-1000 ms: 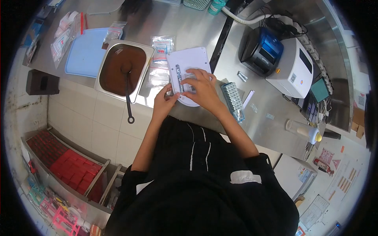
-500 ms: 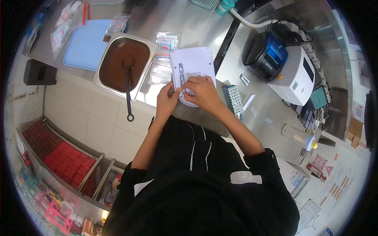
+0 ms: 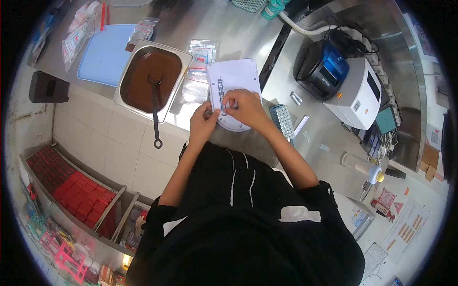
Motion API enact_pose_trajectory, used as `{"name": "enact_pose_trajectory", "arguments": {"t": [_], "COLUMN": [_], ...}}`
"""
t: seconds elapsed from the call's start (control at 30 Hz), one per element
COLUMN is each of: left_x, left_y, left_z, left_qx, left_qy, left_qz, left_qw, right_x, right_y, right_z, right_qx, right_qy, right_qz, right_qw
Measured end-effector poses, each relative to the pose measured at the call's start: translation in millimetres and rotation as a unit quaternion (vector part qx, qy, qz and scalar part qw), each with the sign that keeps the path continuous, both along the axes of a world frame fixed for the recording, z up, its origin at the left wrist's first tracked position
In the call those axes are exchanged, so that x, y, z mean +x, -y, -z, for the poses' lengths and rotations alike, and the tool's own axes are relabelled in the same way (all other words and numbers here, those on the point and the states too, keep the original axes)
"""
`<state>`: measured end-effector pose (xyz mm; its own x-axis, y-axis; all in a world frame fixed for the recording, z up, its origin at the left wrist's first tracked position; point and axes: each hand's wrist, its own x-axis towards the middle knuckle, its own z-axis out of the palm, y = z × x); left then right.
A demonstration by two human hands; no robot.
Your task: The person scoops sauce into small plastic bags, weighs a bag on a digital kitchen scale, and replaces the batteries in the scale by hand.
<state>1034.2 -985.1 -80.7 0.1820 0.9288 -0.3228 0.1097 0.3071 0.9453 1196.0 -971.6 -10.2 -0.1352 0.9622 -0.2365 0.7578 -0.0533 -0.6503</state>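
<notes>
A white device point(image 3: 243, 78), which looks like a kitchen scale lying underside up, rests at the counter's front edge. Its long, narrow battery slot point(image 3: 220, 88) is uncovered, with silvery parts inside. My left hand point(image 3: 204, 123) is closed at the device's lower left edge, thumb by the slot's near end. A small dark piece shows among its fingers, too small to name. My right hand point(image 3: 245, 108) lies over the device, fingers pinched beside the slot; what they hold is mostly hidden. Right of it stands a tray of silvery cylinders, apparently batteries point(image 3: 285, 121).
A steel pan point(image 3: 188, 59) of brown sauce with a ladle point(image 3: 156, 114) stands left, its handle over the edge. Nearby are clear zip bags point(image 3: 202, 52) and a blue tray point(image 3: 102, 59). Two printers point(image 3: 355, 93) stand right, near a bottle point(image 3: 360, 164).
My right hand has shifted slightly left and its fingers have curled more, uncovering more of the slot's near end. My left hand stays almost in place.
</notes>
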Motion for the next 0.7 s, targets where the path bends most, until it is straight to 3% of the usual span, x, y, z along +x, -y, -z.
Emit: {"name": "enact_pose_trajectory", "arguments": {"t": [0.2,0.3,0.4,0.47,0.57,0.7], "left_x": [-5,-3,-2,-1,-1,-1], "left_y": [-1,1,0,1,4,5], "left_z": [-9,-6,-4,-6,-9,-11], "left_qx": [-0.056,-0.022,-0.042,-0.005,0.010,-0.018], "left_qy": [0.000,0.029,0.037,0.014,-0.017,-0.041], "left_qz": [0.034,0.020,0.018,0.012,0.005,0.009], "left_qw": [0.998,0.999,0.998,1.000,1.000,0.999], "right_x": [-16,-16,-9,1,1,-10], "right_y": [2,-4,-4,-3,2,-3], "right_z": [-1,-6,-4,-7,-8,-7], "right_qx": [-0.001,-0.050,-0.004,0.050,0.120,0.089], "right_qy": [0.042,0.073,0.092,0.020,0.066,0.103], "right_qz": [0.046,0.051,0.006,-0.066,-0.126,-0.176], "right_qw": [0.998,0.995,0.996,0.996,0.983,0.975]}}
